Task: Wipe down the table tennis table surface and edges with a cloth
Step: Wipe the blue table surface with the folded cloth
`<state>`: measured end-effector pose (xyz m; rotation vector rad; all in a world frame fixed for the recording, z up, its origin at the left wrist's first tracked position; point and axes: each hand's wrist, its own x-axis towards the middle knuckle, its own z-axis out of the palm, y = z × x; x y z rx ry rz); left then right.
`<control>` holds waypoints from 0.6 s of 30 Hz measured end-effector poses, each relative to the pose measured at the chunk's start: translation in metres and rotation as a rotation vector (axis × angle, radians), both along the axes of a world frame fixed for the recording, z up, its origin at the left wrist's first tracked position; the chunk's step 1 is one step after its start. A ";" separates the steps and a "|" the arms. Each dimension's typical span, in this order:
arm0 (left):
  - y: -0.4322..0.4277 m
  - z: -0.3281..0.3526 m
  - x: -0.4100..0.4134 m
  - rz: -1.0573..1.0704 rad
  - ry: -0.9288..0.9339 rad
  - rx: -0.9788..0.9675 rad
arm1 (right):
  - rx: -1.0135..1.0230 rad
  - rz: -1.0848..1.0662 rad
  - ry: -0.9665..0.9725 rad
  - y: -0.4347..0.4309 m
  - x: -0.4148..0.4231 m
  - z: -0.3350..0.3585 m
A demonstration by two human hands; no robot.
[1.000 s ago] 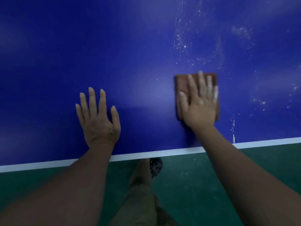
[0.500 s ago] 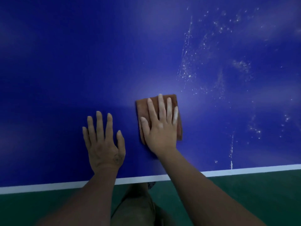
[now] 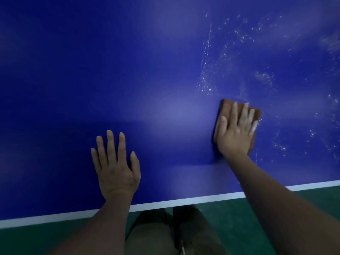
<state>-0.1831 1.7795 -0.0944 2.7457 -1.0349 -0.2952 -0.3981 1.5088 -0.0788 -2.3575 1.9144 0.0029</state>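
A folded brown cloth (image 3: 237,115) is pressed flat under the straight-fingered right hand (image 3: 234,132), well in from the table's (image 3: 147,70) white near edge. The left hand (image 3: 116,170) is laid flat, fingers spread, nearer that edge, holding nothing. White specks (image 3: 230,52) are scattered beyond the cloth.

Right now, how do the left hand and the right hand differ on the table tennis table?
The left hand rests bare on the blue table tennis table; the right hand presses a brown cloth flat. The left hand lies nearer the white edge line, the right hand farther in. The right hand borders the white specks; the left hand sits away from them. Both are palm-down with straight fingers.
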 end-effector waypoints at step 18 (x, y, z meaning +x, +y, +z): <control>-0.042 0.009 0.002 0.036 0.035 -0.057 | 0.009 0.252 -0.088 -0.046 0.039 -0.006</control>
